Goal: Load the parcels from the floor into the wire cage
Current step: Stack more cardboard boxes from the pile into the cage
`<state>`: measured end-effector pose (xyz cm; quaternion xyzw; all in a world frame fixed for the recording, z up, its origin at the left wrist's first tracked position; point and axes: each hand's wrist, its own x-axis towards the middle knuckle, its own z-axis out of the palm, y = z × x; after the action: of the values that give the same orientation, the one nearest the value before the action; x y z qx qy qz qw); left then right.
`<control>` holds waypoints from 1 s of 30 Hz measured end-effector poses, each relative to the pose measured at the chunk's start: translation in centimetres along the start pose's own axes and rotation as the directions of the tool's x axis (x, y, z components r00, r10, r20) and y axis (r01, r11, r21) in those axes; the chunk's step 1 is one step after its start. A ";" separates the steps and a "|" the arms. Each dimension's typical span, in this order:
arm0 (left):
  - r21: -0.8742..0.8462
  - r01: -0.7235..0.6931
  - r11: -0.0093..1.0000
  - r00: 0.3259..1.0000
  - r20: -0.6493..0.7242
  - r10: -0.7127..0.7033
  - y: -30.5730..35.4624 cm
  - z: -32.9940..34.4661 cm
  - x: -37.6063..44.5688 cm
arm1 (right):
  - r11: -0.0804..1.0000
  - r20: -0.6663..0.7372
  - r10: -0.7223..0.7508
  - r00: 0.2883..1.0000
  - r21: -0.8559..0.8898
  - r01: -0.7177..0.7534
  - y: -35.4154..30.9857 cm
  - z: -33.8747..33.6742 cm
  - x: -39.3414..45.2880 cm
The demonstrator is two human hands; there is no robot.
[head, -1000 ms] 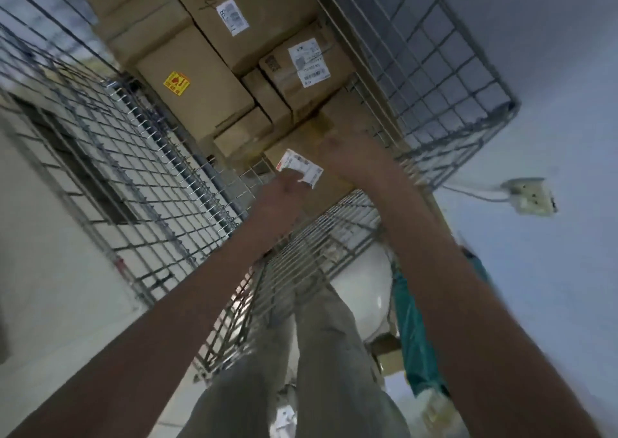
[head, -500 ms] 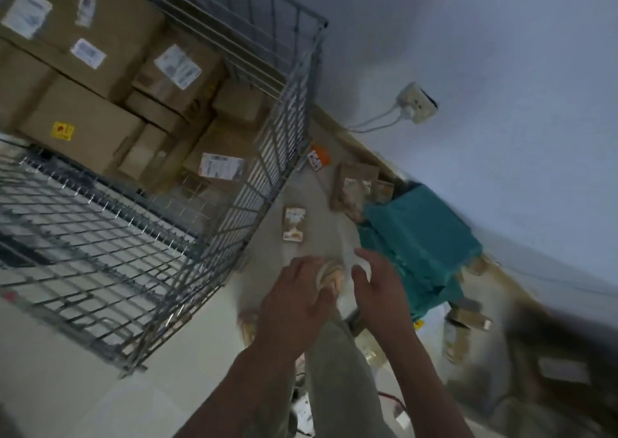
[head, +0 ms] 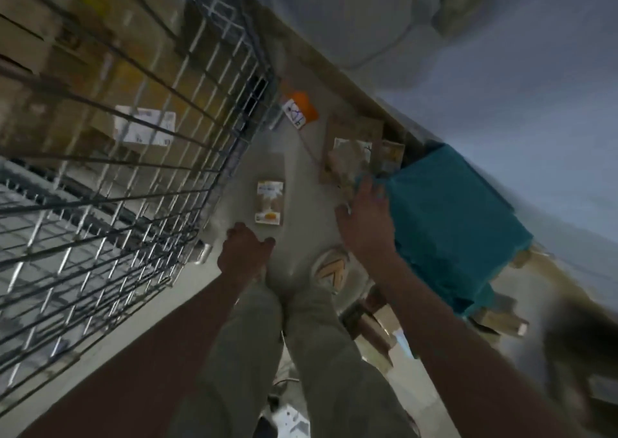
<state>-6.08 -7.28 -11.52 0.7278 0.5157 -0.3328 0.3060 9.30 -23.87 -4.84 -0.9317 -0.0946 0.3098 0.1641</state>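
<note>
- Parcels lie scattered on the floor (head: 301, 183) ahead of both hands: a small printed box (head: 269, 203) sits just beyond the left hand (head: 241, 253), and a brown labelled parcel (head: 352, 156) lies past the fingertips of the right hand (head: 366, 227).
- Left hand hangs loosely curled, fingers bent in, holding nothing.
- Right hand is spread flat with fingers extended, empty, its edge at the near corner of a teal wrapped bundle (head: 451, 223); whether it touches the wrapping cannot be told through the blur.
- An orange packet (head: 301, 110) with a white label rests farther out, between the two hands' line and the wall.
- To the left of the left hand stands the wire cage (head: 140, 156), with cardboard boxes (head: 110, 79) stacked inside behind the mesh, one showing a white label.
- More small brown cartons (head: 498, 320) lie to the right of the right forearm, below the teal bundle.
- A shoe (head: 331, 272) shows between the two wrists, above grey-green trouser legs (head: 267, 354).
</note>
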 end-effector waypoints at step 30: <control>-0.902 0.158 0.402 0.921 0.281 0.270 3.9 -7.7 -12.7 | 0.563 0.332 0.161 0.929 0.743 -0.363 -5.5 -9.6 -6.7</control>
<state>-4.22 -9.19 3.57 0.3780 0.5165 -0.1215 0.7586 9.48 -23.01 8.05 -0.7229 0.1747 0.4442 0.4996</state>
